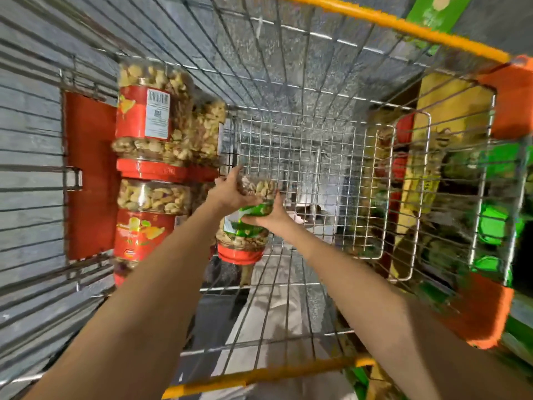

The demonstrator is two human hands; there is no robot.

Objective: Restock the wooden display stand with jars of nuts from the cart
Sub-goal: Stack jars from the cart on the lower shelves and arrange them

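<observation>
Fingers (259, 219) partly cover jar (243, 238); label blurred, unreadable.

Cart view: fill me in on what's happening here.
A person reaches both arms into the wire cart. The left grip and the right grip together hold a green-labelled jar of nuts, its red lid pointing toward the person. Several red-labelled jars lie along the cart's left side. The display stand is not clearly in view.
</observation>
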